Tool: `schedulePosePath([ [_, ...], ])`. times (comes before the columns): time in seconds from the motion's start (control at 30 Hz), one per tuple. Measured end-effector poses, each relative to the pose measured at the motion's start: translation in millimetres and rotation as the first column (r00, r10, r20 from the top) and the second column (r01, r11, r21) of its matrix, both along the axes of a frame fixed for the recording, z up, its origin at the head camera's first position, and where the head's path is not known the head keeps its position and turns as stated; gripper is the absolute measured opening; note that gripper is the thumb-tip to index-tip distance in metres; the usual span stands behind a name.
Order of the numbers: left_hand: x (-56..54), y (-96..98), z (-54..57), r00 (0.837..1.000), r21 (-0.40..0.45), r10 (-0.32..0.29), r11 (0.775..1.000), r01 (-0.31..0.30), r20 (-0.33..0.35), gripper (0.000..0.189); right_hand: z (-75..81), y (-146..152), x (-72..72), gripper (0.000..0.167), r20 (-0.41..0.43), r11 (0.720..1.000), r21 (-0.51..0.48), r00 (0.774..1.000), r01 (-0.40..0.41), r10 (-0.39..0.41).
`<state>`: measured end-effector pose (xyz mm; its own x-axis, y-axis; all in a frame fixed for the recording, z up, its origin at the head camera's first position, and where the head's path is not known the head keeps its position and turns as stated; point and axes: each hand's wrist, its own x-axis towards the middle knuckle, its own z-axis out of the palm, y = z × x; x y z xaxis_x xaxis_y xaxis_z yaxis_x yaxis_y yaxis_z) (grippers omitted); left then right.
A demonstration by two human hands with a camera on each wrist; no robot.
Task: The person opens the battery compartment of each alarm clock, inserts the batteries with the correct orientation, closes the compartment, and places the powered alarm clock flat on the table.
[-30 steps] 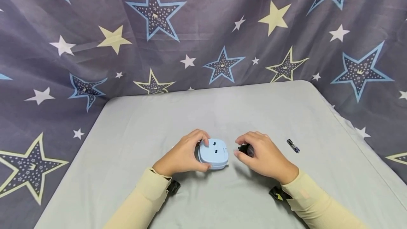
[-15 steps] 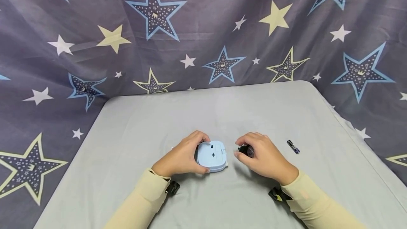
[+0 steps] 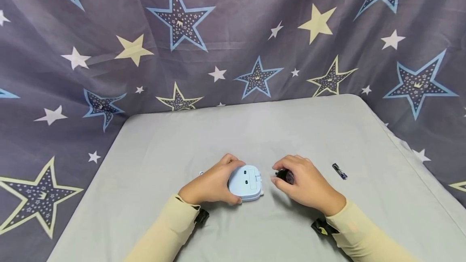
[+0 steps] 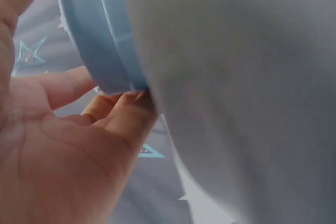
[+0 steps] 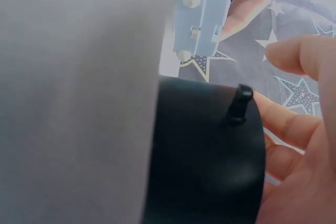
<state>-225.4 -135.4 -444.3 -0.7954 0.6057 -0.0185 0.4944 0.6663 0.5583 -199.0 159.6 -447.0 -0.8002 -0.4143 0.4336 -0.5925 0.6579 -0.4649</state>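
Observation:
A light blue alarm clock (image 3: 244, 191) with rounded corners shows its back, with two black knobs and a rectangular cover, in the head view. My left hand (image 3: 217, 182) grips it from the left, thumb at the near side and fingers at the far side. White ball-shaped feet stick out from its edge in the right wrist view; its face is hidden. My right hand (image 3: 306, 183) curls round a black, smooth, round-sided object (image 5: 205, 150) with a small peg. In the right wrist view fingers lie behind its edge and the thumb stands apart from it.
To the right of my right hand a small dark battery-like stick (image 3: 340, 171) lies on the grey cloth-covered table (image 3: 174, 140). A dark curtain (image 3: 225, 43) with stars hangs along the back and sides. Both wrists carry black cameras under pale yellow sleeves.
The blue clock has tilted and come slightly nearer in my left hand, so more of its back cover shows. The right hand keeps its place round the black object. The whole view has shifted slightly.

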Motion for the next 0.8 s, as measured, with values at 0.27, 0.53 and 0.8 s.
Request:
schedulePosePath([
  [0.27, -1.1, 10.8, 18.2, 0.999, -0.157, -0.032, 0.987, 0.027, -0.026, 0.099, -2.2, 2.0, -0.9, 0.019, 0.000, 1.000, -0.002, 1.000, -0.005, 0.005],
  [0.53, 4.7, 17.7, 26.6, 0.996, -0.284, -0.026, 0.959, 0.001, -0.082, 0.100, -2.4, 0.4, 0.0, 0.020, 0.005, 1.000, 0.025, 1.000, 0.009, -0.010],
  [0.8, 4.9, 16.8, 24.4, 0.995, -0.285, -0.022, 0.958, -0.008, -0.102, 0.098, -3.2, 0.0, 0.4, 0.020, -0.005, 1.000, 0.021, 1.000, 0.017, -0.017],
])
